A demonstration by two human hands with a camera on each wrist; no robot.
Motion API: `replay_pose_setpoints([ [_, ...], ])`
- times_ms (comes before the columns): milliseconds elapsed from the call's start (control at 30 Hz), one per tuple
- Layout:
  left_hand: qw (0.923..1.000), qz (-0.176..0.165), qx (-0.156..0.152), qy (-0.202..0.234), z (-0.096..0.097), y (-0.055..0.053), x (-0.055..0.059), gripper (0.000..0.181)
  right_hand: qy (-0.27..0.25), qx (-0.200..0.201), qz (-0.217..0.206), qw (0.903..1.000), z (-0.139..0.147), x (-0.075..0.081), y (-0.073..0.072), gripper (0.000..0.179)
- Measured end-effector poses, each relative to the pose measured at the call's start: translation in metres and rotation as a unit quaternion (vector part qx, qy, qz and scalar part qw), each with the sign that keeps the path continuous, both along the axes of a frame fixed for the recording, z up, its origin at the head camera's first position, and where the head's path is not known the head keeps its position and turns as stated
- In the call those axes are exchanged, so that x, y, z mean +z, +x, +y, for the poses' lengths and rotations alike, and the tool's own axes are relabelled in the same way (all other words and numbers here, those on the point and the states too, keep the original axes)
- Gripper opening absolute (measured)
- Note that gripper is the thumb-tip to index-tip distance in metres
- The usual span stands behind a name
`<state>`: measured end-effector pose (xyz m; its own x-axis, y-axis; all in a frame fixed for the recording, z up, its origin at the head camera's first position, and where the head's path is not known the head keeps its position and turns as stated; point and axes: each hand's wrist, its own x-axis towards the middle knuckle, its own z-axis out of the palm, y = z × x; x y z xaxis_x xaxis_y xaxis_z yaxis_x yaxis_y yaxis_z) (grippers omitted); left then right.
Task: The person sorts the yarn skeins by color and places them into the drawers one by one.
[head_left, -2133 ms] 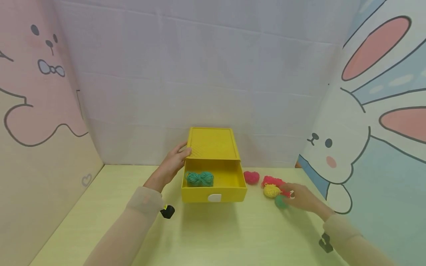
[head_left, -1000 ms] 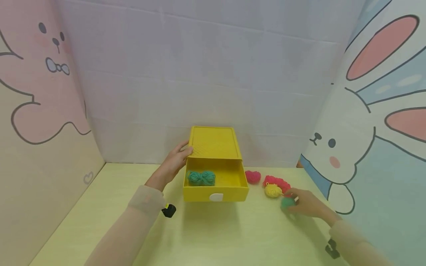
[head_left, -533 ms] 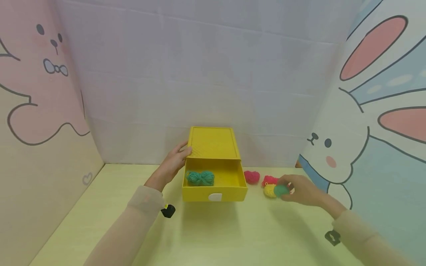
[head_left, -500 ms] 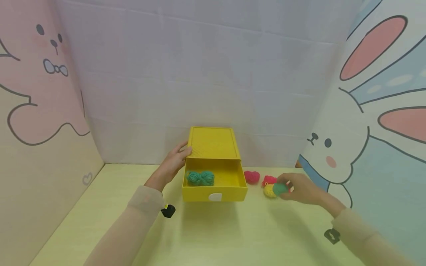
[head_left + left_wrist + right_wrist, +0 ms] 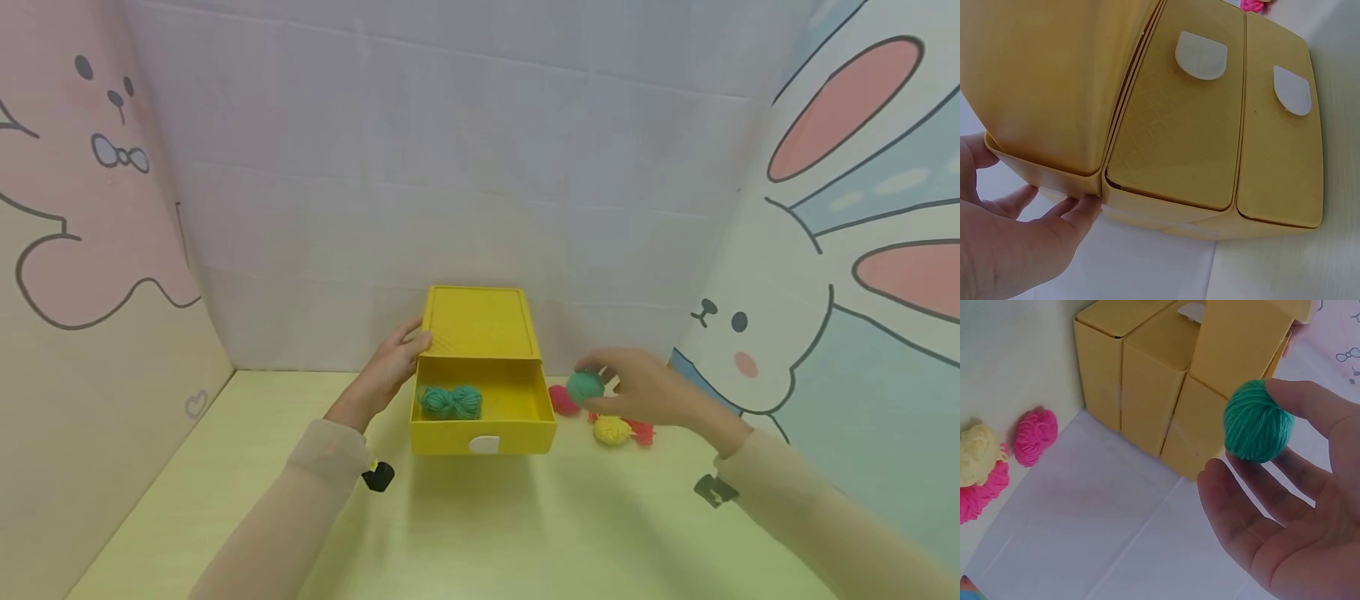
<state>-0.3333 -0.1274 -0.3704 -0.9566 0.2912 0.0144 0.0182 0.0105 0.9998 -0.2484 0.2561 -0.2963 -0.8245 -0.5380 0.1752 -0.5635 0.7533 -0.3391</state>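
A yellow drawer cabinet point(image 5: 480, 321) stands by the back wall, its top drawer point(image 5: 450, 439) pulled out. Inside, on the left, lies a teal yarn skein point(image 5: 452, 403) pinched in at its middle. My left hand point(image 5: 386, 367) holds the cabinet's left upper edge, thumb on top and fingertips against the side point(image 5: 1054, 178). Right of the drawer, in the air, my right hand point(image 5: 637, 385) pinches a green yarn ball point(image 5: 585, 388) between thumb and fingers. The right wrist view shows this yarn ball point(image 5: 1259, 422) clearly, beside the cabinet.
A pink yarn ball point(image 5: 562, 401) lies on the table close to the cabinet's right side. Farther right are a yellow yarn ball point(image 5: 612, 431) and a red-pink skein point(image 5: 643, 432) partly behind it. Two shut lower drawers with white tabs point(image 5: 1202, 56) show in the left wrist view.
My right hand has picked the green yarn ball up off the table and carried it left and up, toward the drawer. My left hand has stayed on the cabinet.
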Motion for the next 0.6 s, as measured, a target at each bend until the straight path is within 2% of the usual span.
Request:
replay_pose_setpoints([
  [167, 1.0, -0.001, 0.004, -0.003, 0.001, -0.001, 0.0, 0.068, 0.004, 0.025, 0.02, 0.9995, -0.021, 0.009, -0.001, 0.034],
  [300, 1.0, 0.0, 0.003, -0.004, 0.001, -0.001, 0.0, 0.068, 0.003, 0.029, 0.023, 0.9993, -0.036, 0.014, -0.002, 0.037],
  [500, 1.0, 0.003, 0.005, -0.006, 0.001, 0.0, 0.0, 0.068, 0.009, 0.039, 0.012, 0.9991, -0.056, 0.013, -0.007, 0.037],
  [600, 1.0, 0.003, 0.006, -0.005, 0.001, 0.0, 0.0, 0.067, 0.022, 0.058, 0.025, 0.9978, -0.064, 0.009, -0.012, 0.036],
])
